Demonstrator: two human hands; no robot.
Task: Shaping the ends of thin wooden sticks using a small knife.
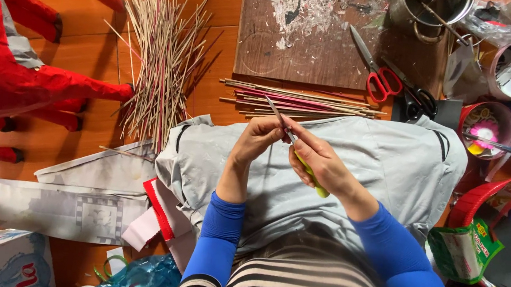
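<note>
Left hand (257,139): we pinch a thin stick (275,111) at the middle of the frame, fingers closed around it, above the grey cloth (389,167) on our lap.
Right hand (321,161): closed on a yellow-green-handled knife (310,170), blade laid against the stick; the two hands meet.
Doing it well: we judge light strokes away from the left fingers best, turning the stick between cuts.
Finished sticks (299,102): bundled just above the hands, at the wooden board's (313,50) lower edge.
Raw sticks (163,61): fanned out at upper left, beside red-wrapped shapes (3,72).
Red-handled scissors (376,71): upper right on the board.
</note>
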